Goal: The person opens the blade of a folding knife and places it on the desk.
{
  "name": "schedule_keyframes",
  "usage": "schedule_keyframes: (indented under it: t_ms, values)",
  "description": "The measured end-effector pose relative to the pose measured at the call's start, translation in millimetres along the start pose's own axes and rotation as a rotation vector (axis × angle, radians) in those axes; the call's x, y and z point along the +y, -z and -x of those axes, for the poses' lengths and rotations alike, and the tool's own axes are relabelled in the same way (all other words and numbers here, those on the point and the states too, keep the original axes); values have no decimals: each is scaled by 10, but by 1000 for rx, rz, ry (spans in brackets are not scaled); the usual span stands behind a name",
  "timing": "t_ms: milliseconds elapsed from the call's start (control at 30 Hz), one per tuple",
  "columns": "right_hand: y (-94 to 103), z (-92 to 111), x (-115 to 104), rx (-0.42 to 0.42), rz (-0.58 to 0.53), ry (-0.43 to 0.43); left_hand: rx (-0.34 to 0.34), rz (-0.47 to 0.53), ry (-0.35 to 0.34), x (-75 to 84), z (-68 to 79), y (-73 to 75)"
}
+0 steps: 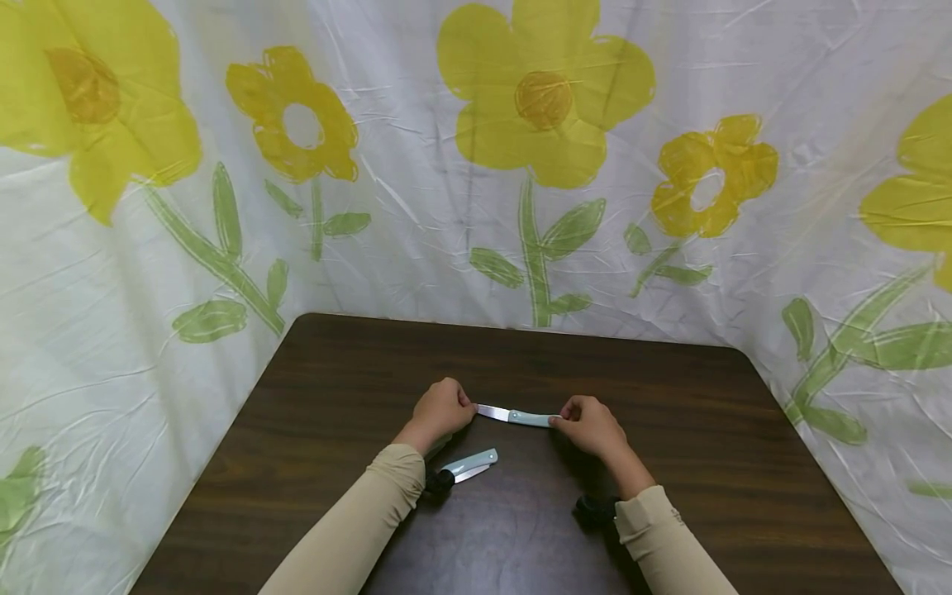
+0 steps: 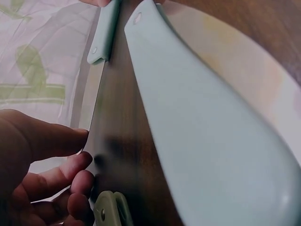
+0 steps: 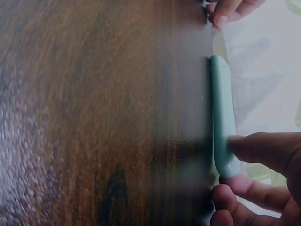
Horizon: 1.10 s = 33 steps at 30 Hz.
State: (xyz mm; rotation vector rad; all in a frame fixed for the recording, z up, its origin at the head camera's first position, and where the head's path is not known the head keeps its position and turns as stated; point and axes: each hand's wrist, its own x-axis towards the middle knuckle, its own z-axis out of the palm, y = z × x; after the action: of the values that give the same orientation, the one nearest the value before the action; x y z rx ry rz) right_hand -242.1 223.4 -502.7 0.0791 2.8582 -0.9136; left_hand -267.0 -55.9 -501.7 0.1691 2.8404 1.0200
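Observation:
An unfolded pocket knife (image 1: pixel 530 419) with a pale blue handle is stretched between my two hands over the dark table. My left hand (image 1: pixel 439 411) pinches the tip end of its silver blade (image 2: pixel 92 89) between thumb and fingers. At the other end, my right hand (image 1: pixel 591 426) pinches the butt of the handle (image 3: pixel 223 103), thumb on one side and fingers beneath. A second pale blue pocket knife (image 1: pixel 472 461) lies by the left wrist, its blade partly out. It looms large in the left wrist view, close to the camera.
A pale green piece with two sides and a pivot (image 2: pixel 104 212) shows below the left fingers, mostly cut off. Black wrist cameras (image 1: pixel 593 511) sit at both cuffs. Behind the brown table (image 1: pixel 335 347) hangs a white curtain (image 1: pixel 402 248) with yellow flowers.

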Motion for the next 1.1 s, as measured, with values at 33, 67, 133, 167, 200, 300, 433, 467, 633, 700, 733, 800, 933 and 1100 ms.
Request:
schedule_keyframes:
  t_ms: [33,67,133,167,200,300,433,467,633,700,733,800,933,1100]
  values:
    - [0,-3,0,-2,3,-1,-2,1,0,-4,-5,-7]
    - [1,-5,-2,-3,6,-1,-2,1,2,-5,-8,-9]
    - [1,-12,-3,-4,11,-2,7,-3,3,-5,-15,-17]
    - [-1,-16,-5,-3,12,-2,13,-6,2,-6,-18,-21]
    - [-1,-18,-6,-2,14,-1,16,-8,0,-4,-18,-23]
    - [5,-19,-15,-1,19,1,21,-17,2,6,-10,-21]
    - [19,-3,-26,9,22,2,25,-26,-51,10,48,14]
    - [20,6,-28,14,21,2,26,-28,-80,11,73,28]
    - [18,85,-46,31,13,18,-64,-15,-268,52,286,105]
    - [28,127,-62,33,4,29,-135,-29,-343,86,392,120]
    - [35,147,-68,34,-2,34,-171,-45,-370,104,443,118]
    - [53,183,-87,41,-14,47,-220,-93,-429,139,529,102]
    - [73,239,-129,41,-23,75,-209,-226,-487,188,645,39]
    - [67,304,-202,24,-49,115,-133,-320,-489,205,710,-21]
